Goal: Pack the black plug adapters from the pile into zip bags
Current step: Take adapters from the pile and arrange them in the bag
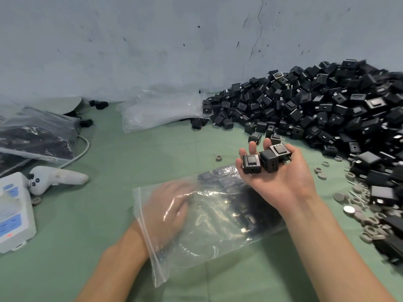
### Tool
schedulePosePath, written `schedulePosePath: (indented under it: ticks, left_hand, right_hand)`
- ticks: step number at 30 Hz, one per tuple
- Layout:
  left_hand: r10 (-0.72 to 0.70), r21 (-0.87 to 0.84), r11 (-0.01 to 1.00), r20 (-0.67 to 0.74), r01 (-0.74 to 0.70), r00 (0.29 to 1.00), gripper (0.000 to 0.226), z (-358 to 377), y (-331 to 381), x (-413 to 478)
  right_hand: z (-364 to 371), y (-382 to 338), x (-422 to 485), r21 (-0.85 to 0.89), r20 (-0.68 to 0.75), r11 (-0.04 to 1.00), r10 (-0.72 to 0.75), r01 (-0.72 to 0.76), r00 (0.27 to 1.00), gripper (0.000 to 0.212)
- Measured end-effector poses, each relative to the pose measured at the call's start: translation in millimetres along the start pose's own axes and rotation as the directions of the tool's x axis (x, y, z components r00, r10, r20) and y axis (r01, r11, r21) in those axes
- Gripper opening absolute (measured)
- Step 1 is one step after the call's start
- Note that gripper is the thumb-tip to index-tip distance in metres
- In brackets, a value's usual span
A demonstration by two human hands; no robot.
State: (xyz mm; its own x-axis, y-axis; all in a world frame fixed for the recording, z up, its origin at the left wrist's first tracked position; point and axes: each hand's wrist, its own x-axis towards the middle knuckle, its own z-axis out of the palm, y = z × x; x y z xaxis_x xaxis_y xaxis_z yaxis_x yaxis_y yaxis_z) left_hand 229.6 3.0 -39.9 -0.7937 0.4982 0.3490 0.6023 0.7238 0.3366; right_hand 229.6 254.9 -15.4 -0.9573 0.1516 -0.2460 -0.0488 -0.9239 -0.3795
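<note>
head view. right hand raised palm-up above the green tabletop, forearm reaching in from the lower right; its fingers are nearly straight with the tips slightly lifted, and three black plug adapters lie side by side across fingers and palm, carried rather than clenched. left hand lies inside the clear zip bag, entering at the zip edge on the bag's left side, palm down; it is seen through the plastic and blurred, so whether it grips anything cannot be told. the bag lies flat on the tabletop below the right hand and already holds several adapters at its far end. the pile of adapters fills the right side against the wall. spare empty bags lie beside the pile's left edge; a filled bag and a white controller lie at far left; grey rings are scattered by the pile's near edge.
</note>
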Motion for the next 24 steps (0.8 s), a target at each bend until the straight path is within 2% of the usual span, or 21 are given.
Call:
schedulePosePath:
  ticks: [3, 4, 6, 7, 9, 10, 11, 12, 13, 15, 18, 22, 24]
  left_hand:
    - [-0.294, -0.173, 0.943, -0.024, 0.286, 0.955, 0.028, -11.0, -10.8, -15.7]
    - [-0.359, -0.161, 0.922, -0.013, 0.352, 0.933, 0.025, -14.4, -14.9, -20.4]
    - [-0.433, -0.046, 0.901, -0.135, 0.431, 0.891, 0.017, -22.0, -22.1, -27.1]
    - [-0.452, -0.053, 0.889, -0.253, 0.454, 0.855, 0.016, -28.2, -24.3, -29.5]
    - [-0.508, -0.246, 0.861, -0.468, 0.445, 0.724, 0.023, -42.1, -23.4, -30.6]
    - [-0.537, -0.34, 0.844, -0.535, 0.415, 0.652, 0.028, -48.7, -20.0, -30.7]
    - [-0.542, -0.394, 0.84, -0.575, 0.373, 0.613, 0.03, -54.3, -15.0, -30.2]
    - [-0.524, -0.417, 0.849, -0.599, 0.324, 0.605, 0.03, -57.5, -6.6, -28.8]
    - [-0.485, -0.412, 0.869, -0.608, 0.272, 0.629, 0.03, -58.5, 2.7, -26.9]
    - [-0.368, -0.344, 0.919, -0.574, 0.192, 0.731, 0.025, -53.9, 23.7, -22.4]
    - [-0.194, -0.158, 0.978, -0.459, 0.135, 0.867, 0.016, -38.8, 46.9, -17.6]
    - [-0.25, -0.15, 0.964, -0.247, 0.218, 0.936, 0.031, -25.6, 50.8, -13.2]
    - [-0.254, -0.133, 0.964, -0.205, 0.23, 0.945, 0.035, -22.9, 48.2, -11.5]
  right_hand:
    - [0.1, 3.6, -0.4, 0.006, 0.011, 1.0, 0.026, -0.026, 1.0, 0.036]
    - [0.6, 4.9, -0.8, 0.012, 0.013, 0.999, 0.038, -0.038, 0.999, 0.037]
    - [2.6, 8.2, -1.2, 0.026, 0.02, 0.998, 0.064, -0.064, 0.998, 0.036]
    - [4.0, 10.1, -1.8, 0.034, 0.026, 0.997, 0.075, -0.075, 0.997, 0.035]
    - [7.1, 14.1, -3.8, 0.05, 0.046, 0.994, 0.095, -0.097, 0.994, 0.035]
    - [8.3, 16.0, -5.3, 0.057, 0.057, 0.992, 0.105, -0.109, 0.993, 0.035]
    - [10.2, 18.3, -6.5, 0.065, 0.069, 0.99, 0.118, -0.123, 0.991, 0.035]
    - [12.2, 21.0, -8.4, 0.07, 0.083, 0.988, 0.134, -0.14, 0.988, 0.035]
    - [14.9, 24.4, -10.1, 0.067, 0.1, 0.985, 0.153, -0.16, 0.983, 0.034]
    - [20.3, 33.7, -13.4, 0.04, 0.129, 0.978, 0.2, -0.207, 0.971, 0.033]
    - [29.2, 52.0, -19.1, -0.004, 0.155, 0.961, 0.275, -0.278, 0.949, 0.033]
    - [37.6, 75.7, -30.0, -0.049, 0.197, 0.932, 0.36, -0.358, 0.912, 0.036]
    - [39.3, 83.3, -35.1, -0.046, 0.199, 0.926, 0.375, -0.374, 0.905, 0.037]
